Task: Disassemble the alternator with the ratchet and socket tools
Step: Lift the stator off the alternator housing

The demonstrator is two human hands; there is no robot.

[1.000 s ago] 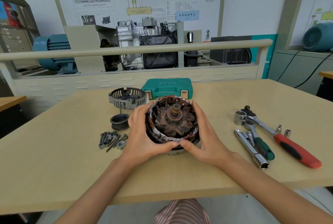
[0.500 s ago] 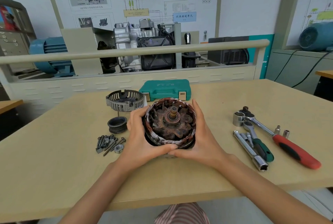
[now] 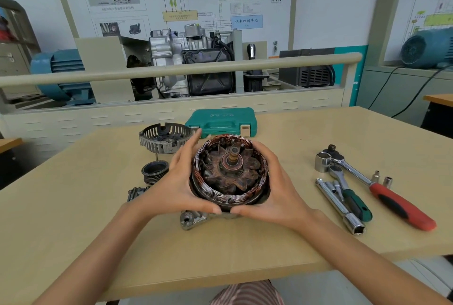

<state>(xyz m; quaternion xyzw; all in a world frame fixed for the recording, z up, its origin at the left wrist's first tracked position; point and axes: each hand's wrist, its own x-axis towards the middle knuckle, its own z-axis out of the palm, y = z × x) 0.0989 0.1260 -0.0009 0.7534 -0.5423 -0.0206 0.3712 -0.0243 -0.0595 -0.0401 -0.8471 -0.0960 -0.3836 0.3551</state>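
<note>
Head view, the only one. My left hand point(image 3: 181, 188) and right hand point(image 3: 277, 194) cup the stator point(image 3: 230, 177) from either side, fingers curled round its copper windings, thumbs almost meeting at the near edge. Both grip it; neither is free.

The stator sits at the middle of the table point(image 3: 73, 219), directly ahead of me. The rusty rotor point(image 3: 231, 170) stands inside the ring, shaft pointing up and tipped slightly away from me. That axis is what counts: I judge the ring must come straight up along the shaft, so both hands need to pull evenly or it will cock and bind.

Below the ring, the front housing point(image 3: 193, 219) shows one mounting ear at the near left. Whether the ring has parted from it I cannot tell; my palms cover the seam.

Already off, to my left: rear cover point(image 3: 159, 141), pulley point(image 3: 155, 172), bolts point(image 3: 137, 192) partly behind my left wrist.

To my right, well apart from the work: red ratchet point(image 3: 382, 189) with a big socket point(image 3: 322, 163) on its head, green ratchet point(image 3: 353, 200), extension bar point(image 3: 339, 209), two small sockets point(image 3: 381, 178). The right hand is nearer to all of them.

Tool case point(image 3: 221, 122) shut, behind the stator.
</note>
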